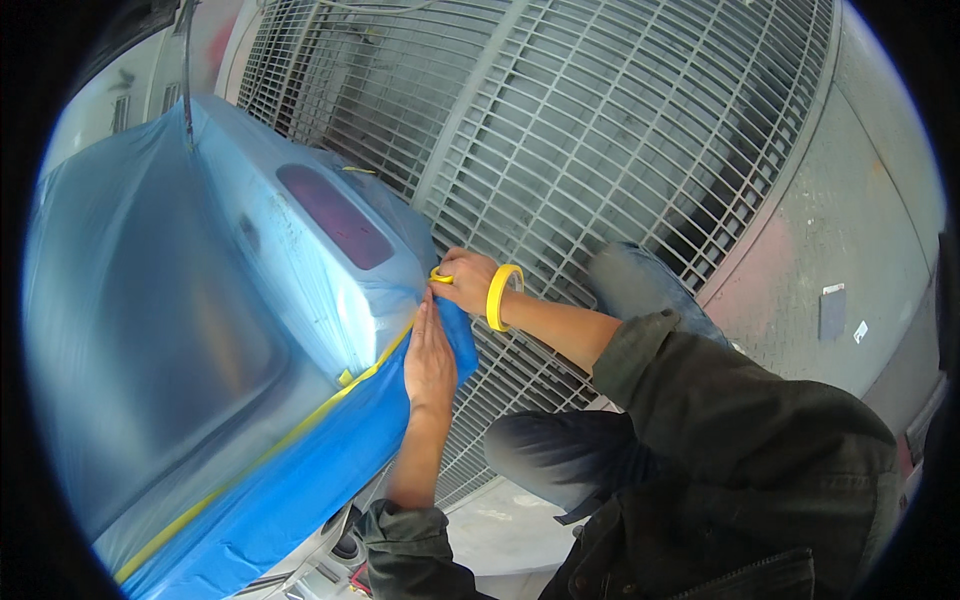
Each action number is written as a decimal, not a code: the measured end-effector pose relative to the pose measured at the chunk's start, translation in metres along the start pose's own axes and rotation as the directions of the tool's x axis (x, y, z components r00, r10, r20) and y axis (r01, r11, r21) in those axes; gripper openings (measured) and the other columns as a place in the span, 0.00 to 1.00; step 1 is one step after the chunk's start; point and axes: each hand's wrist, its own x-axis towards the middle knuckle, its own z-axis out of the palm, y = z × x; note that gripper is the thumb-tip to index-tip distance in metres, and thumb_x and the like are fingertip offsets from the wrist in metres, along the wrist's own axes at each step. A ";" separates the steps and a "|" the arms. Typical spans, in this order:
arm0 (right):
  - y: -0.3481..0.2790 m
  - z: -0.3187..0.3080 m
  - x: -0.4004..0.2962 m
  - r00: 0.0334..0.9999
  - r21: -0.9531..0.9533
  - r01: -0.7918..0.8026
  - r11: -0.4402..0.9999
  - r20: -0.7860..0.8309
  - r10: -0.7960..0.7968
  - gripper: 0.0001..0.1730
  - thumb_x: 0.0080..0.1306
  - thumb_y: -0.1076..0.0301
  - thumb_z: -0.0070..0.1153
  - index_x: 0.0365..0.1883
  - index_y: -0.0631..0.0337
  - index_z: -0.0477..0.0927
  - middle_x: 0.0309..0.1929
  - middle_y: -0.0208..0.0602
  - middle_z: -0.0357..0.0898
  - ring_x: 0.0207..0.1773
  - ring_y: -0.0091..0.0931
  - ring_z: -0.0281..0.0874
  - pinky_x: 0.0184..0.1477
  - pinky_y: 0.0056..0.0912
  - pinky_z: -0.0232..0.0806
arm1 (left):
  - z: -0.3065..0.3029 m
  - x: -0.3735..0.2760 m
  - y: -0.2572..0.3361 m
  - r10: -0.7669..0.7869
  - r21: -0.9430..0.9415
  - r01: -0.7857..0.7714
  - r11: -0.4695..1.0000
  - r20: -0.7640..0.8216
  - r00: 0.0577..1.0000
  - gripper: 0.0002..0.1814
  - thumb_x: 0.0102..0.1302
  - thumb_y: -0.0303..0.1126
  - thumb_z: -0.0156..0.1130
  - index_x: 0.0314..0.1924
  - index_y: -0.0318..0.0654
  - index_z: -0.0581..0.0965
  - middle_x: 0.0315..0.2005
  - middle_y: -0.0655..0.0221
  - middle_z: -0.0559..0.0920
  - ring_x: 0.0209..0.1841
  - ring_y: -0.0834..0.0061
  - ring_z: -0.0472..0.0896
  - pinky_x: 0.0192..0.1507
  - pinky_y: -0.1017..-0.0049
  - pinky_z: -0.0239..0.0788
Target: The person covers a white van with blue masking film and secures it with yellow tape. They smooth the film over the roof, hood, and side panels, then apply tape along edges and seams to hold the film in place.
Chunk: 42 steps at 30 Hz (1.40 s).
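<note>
A car body (247,217) is draped in translucent bluish masking film (142,315). A dark red elongated panel (337,217), perhaps a lamp, shows on its corner. Yellow masking tape (300,427) runs along the seam with a brighter blue masking sheet (315,487). My left hand (430,367) lies nearly flat against the seam near the corner, fingers extended and close together. Just beyond its fingertips, my right hand (469,281) pinches a loop of yellow tape (441,276). A yellow tape roll (495,298) hangs around my right wrist.
Metal floor grating (555,142) spans the ground beside the car. A solid floor panel (795,247) adjoins it, with a small grey rectangular piece (831,313) and a white scrap (860,331) on it. My bent knees (562,450) are close to the car. A thin rod (187,75) stands at the far corner.
</note>
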 end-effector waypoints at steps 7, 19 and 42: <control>0.025 -0.029 -0.030 0.977 0.082 0.198 0.977 0.061 -0.204 0.23 0.67 0.49 0.61 0.30 0.63 0.84 0.43 0.44 0.81 0.46 0.41 0.82 0.48 0.41 0.75 | -0.007 0.006 0.000 0.029 -0.024 -0.028 0.999 0.048 0.998 0.32 0.80 0.42 0.37 0.76 0.30 0.57 0.78 0.59 0.56 0.82 0.62 0.43 0.80 0.58 0.15; 0.022 -0.045 -0.070 0.986 0.138 -0.013 0.990 -0.165 0.036 0.19 0.57 0.65 0.73 0.32 0.58 0.71 0.34 0.42 0.81 0.34 0.44 0.82 0.33 0.41 0.72 | -0.018 0.065 -0.025 -0.198 -0.682 -0.233 0.693 -0.490 0.849 0.27 0.66 0.34 0.63 0.64 0.36 0.74 0.59 0.63 0.79 0.67 0.65 0.72 0.75 0.58 0.54; 0.053 -0.069 -0.078 0.998 -0.127 0.067 0.990 0.010 -0.067 0.11 0.72 0.58 0.54 0.41 0.56 0.79 0.41 0.41 0.77 0.41 0.43 0.81 0.43 0.47 0.75 | -0.010 0.125 -0.026 0.072 -0.903 -0.246 0.351 -0.236 0.969 0.14 0.63 0.47 0.69 0.39 0.46 0.89 0.43 0.60 0.87 0.54 0.59 0.81 0.60 0.57 0.66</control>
